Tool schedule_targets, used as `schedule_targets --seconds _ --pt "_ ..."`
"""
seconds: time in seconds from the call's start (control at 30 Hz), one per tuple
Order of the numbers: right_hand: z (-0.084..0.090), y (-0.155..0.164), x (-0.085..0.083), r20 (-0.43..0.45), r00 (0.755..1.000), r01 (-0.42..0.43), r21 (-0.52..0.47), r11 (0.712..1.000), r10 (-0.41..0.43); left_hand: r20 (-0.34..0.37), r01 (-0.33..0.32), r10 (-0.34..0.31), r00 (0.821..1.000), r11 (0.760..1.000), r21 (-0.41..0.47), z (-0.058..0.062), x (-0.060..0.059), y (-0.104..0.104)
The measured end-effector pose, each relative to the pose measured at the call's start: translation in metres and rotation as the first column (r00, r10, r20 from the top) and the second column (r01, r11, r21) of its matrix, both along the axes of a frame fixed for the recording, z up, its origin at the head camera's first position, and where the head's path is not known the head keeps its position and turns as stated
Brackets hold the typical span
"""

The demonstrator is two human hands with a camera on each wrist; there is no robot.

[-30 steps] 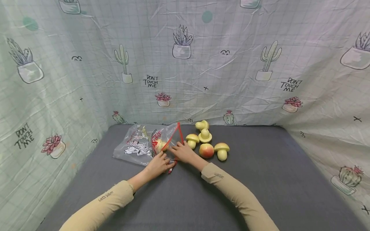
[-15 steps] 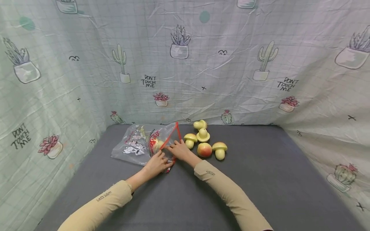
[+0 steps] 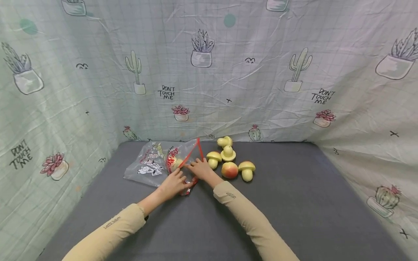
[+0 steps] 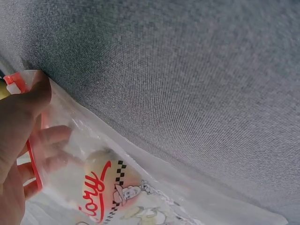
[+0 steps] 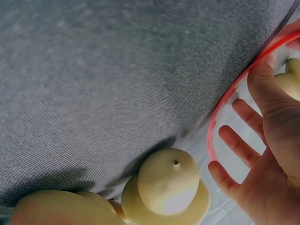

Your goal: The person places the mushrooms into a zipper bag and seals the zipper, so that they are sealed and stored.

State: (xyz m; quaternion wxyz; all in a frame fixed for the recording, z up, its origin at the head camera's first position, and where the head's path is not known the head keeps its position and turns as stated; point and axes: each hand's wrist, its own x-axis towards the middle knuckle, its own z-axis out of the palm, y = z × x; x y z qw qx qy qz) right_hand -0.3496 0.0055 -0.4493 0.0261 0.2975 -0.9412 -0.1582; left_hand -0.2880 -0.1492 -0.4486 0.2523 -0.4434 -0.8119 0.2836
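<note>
A clear zip bag [image 3: 135, 170] with a red zip edge and cartoon prints lies on the table's left half. Inside it, behind the print, shows a pale yellow toy mushroom [image 4: 101, 164]. My left hand [image 3: 171, 185] holds the bag's near edge beside the zip slider [image 3: 186, 193]; its thumb lies outside the plastic, and its fingers show through it. At the bag's mouth is my right hand [image 3: 200, 169], fingers spread and fairly straight inside the red edge [image 5: 213, 126], its thumb touching that edge. Through the plastic, part of a yellow thing [image 5: 290, 77] shows past the right thumb.
Right of the bag lie several yellow toy mushrooms, among them a stem-up one [image 3: 228, 154] and one with a reddish cap [image 3: 246, 171]. A round red-yellow piece [image 3: 230, 170], perhaps a cap seen from above, sits between them. A printed curtain [image 3: 228, 72] surrounds the grey table [image 3: 294, 203].
The head view has shifted slightly. Both hands have moved a little to the left along with the bag's near corner and slider. The mushrooms outside the bag have stayed put.
</note>
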Motion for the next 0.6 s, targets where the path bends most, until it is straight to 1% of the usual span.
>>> schedule_targets --seconds 0.1,0.17,0.23,0.33,0.47,0.6 --pt "0.002 -0.002 -0.001 0.047 0.998 0.039 0.008 0.999 -0.039 0.014 0.042 -0.042 0.999 0.999 0.033 0.000 0.001 -0.002" --pt "0.004 -0.004 -0.002 0.062 0.997 0.053 0.014 0.999 -0.053 0.036 0.057 -0.058 0.998 0.997 0.046 0.001 0.001 -0.003" --pt "0.005 -0.004 -0.002 0.073 0.996 0.057 0.020 0.998 -0.059 0.063 0.061 -0.064 0.996 0.997 0.052 0.002 0.001 -0.004" --pt "0.004 -0.002 -0.002 0.087 0.995 0.046 0.003 0.999 -0.046 0.098 0.057 -0.060 0.993 0.998 0.039 0.003 0.001 -0.005" --pt "0.000 0.004 0.000 0.091 0.996 0.020 -0.034 0.999 -0.017 0.100 0.061 -0.062 0.993 0.998 0.008 0.002 0.000 -0.004" --pt "-0.002 0.008 0.001 0.043 0.999 -0.023 -0.050 0.998 0.025 0.067 0.053 -0.054 0.996 0.998 0.019 0.001 -0.001 -0.003"
